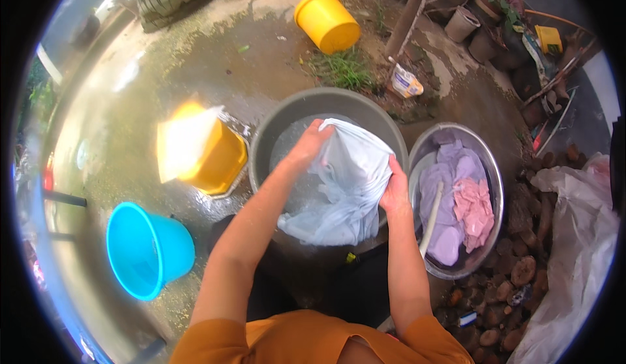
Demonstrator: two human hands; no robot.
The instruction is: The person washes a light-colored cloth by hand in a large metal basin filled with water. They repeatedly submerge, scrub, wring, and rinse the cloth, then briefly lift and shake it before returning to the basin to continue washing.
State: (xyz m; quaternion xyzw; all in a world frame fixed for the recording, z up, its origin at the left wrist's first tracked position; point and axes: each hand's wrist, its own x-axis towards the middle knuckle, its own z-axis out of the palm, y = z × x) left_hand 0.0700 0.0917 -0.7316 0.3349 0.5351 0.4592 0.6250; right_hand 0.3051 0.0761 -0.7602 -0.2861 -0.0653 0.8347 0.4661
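Before me stands a large grey basin (274, 119) with cloudy water in it. A wet, pale blue-white cloth (354, 168) is stretched between my two hands above the basin. My left hand (312, 141) grips its upper left edge, and my right hand (395, 188) holds its right edge. The lower folds of the cloth bunch at the basin's near side and cover part of the rim. To the right, a metal basin (497, 188) holds lilac cloth (447, 168), a crumpled pink cloth (474, 212) and a pale, stick-like handle (433, 217).
A blue bucket (176, 249) lies tipped on the wet concrete at left, near a yellow container (220, 153) in glare. Another yellow bucket (327, 24) lies beyond the grey basin. Stones (523, 271) and a plastic sheet (572, 246) border the right; pots (462, 24) stand at upper right.
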